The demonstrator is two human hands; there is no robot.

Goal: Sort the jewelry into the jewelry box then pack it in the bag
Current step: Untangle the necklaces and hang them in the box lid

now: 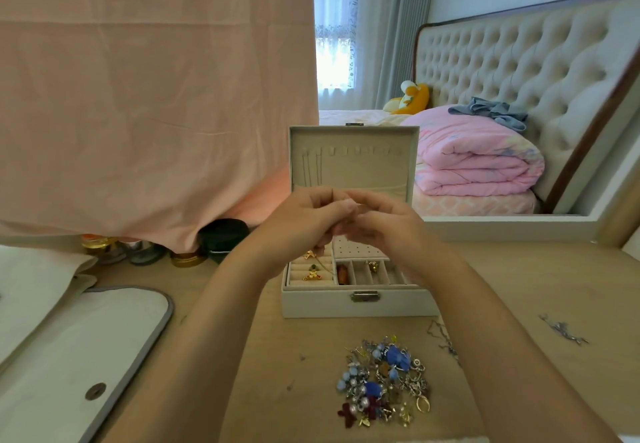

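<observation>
The white jewelry box (pixel 322 302) stands open on the wooden table, its lid upright. Gold rings sit in its left ring rolls and small pieces lie in the right compartments. My left hand (pixel 304 219) and my right hand (pixel 384 222) meet above the box, fingers curled, pinching a thin gold chain (pixel 323 262) that dangles down over the ring rolls. A heap of mixed jewelry (pixel 384 383) with blue stones and silver pieces lies on the table in front of the box. The white bag (pixel 69 356) with grey trim lies at the left.
A silver chain (pixel 562 330) lies at the right of the table, another (pixel 443 338) near my right forearm. Small jars and a black pouch (pixel 223 236) stand at the back left under a pink cloth. A bed with a pink quilt is behind.
</observation>
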